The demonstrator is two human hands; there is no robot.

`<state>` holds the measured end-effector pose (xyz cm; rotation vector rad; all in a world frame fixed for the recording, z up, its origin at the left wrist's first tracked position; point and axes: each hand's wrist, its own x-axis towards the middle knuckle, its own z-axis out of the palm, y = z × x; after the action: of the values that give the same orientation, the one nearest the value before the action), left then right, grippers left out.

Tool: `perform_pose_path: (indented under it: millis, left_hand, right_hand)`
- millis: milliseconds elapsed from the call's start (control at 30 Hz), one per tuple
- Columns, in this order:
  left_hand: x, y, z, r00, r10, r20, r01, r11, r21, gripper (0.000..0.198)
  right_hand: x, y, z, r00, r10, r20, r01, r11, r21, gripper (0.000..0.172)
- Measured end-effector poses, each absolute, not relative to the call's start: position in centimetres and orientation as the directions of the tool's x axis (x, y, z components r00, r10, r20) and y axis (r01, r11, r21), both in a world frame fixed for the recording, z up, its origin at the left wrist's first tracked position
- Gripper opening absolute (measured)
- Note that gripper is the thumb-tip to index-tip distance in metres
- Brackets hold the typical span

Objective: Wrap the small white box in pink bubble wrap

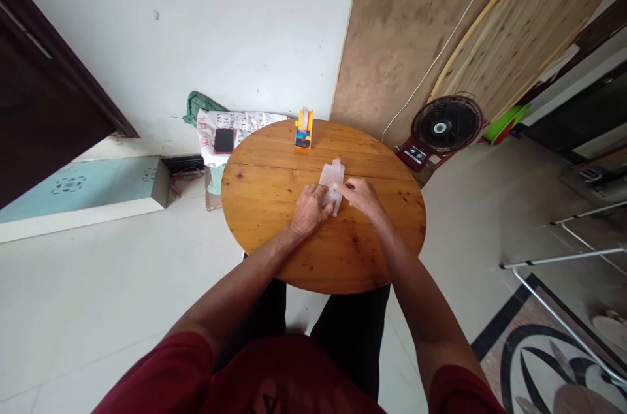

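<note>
A clear plastic case (332, 174) lies near the middle of the desk (264, 205). The left hand (309, 210) partly covers it, thumb spread from fingers; the right hand (361, 195) has its fingertips bunched there, perhaps pinching, though I cannot tell. An orange stand (304, 130) sits by the desk's far edge, a phone (224, 140) left of the desk, a fan (443, 127) right.

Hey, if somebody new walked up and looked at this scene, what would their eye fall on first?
Probably the round wooden table in the middle, with the left hand and right hand both at a clear plastic piece on it. Next might come the bright orange-and-blue object at the table's far edge, by the wall. The dark round fan beyond the table's right side also stands out.
</note>
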<state>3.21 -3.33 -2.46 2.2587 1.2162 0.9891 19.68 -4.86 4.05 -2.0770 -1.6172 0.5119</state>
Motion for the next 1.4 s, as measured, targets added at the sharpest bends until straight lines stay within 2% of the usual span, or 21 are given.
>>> perform_pose_path:
  millis: [100, 233, 400, 533, 800, 867, 967, 1067, 1167, 1267, 1400]
  left_hand:
    - [3.0, -3.1, -2.4, 0.411, 0.809, 0.42, 0.55, -0.587, 0.594, 0.028]
    - [2.7, -2.9, -2.3, 0.467, 0.755, 0.462, 0.505, -0.656, 0.561, 0.025]
    - [2.5, -2.8, -2.1, 0.517, 0.719, 0.465, 0.512, -0.695, 0.504, 0.02]
    - [2.5, -2.4, -2.2, 0.554, 0.678, 0.482, 0.49, -0.734, 0.47, 0.021]
    - [2.7, -2.3, -2.4, 0.545, 0.677, 0.495, 0.458, -0.734, 0.501, 0.02]
    - [2.7, -2.5, -2.3, 0.535, 0.694, 0.482, 0.46, -0.718, 0.523, 0.02]
    - [2.7, -2.7, -2.1, 0.503, 0.743, 0.441, 0.479, -0.664, 0.574, 0.033]
    - [2.7, -2.9, -2.0, 0.483, 0.763, 0.43, 0.495, -0.643, 0.584, 0.05]
    - [2.7, -3.0, -2.1, 0.508, 0.744, 0.435, 0.499, -0.665, 0.555, 0.05]
    - [2.8, -2.9, -2.3, 0.512, 0.738, 0.439, 0.502, -0.672, 0.545, 0.047]
    - [2.8, -2.7, -2.4, 0.549, 0.7, 0.457, 0.479, -0.712, 0.514, 0.042]
  right_hand:
    - [18.5, -4.1, 3.4, 0.252, 0.968, -0.011, 0.806, -0.216, -0.552, 0.021]
    - [18.6, -4.0, 2.7, 0.281, 0.959, 0.037, 0.798, -0.212, -0.564, 0.02]
    - [19.0, -4.0, 1.4, 0.312, 0.939, 0.143, 0.718, -0.135, -0.683, 0.023]
    - [18.6, -3.0, 0.2, 0.316, 0.936, 0.157, 0.661, -0.098, -0.744, 0.023]
    - [18.1, -3.5, 0.3, 0.313, 0.948, 0.052, 0.56, -0.14, -0.816, 0.03]
    - [18.0, -4.3, 0.8, 0.304, 0.952, 0.021, 0.512, -0.144, -0.847, 0.027]
    - [17.9, -5.3, 1.4, 0.278, 0.96, -0.031, 0.44, -0.156, -0.884, 0.026]
    - [17.7, -5.6, 1.6, 0.203, 0.979, -0.016, 0.468, -0.112, -0.877, 0.025]
    - [17.6, -5.2, 1.8, 0.105, 0.994, 0.009, 0.542, -0.049, -0.839, 0.019]
    - [17.9, -4.6, 2.6, 0.086, 0.99, -0.111, 0.535, -0.14, -0.833, 0.017]
    - [18.5, -3.8, 3.9, 0.071, 0.964, -0.256, 0.411, -0.262, -0.873, 0.023]
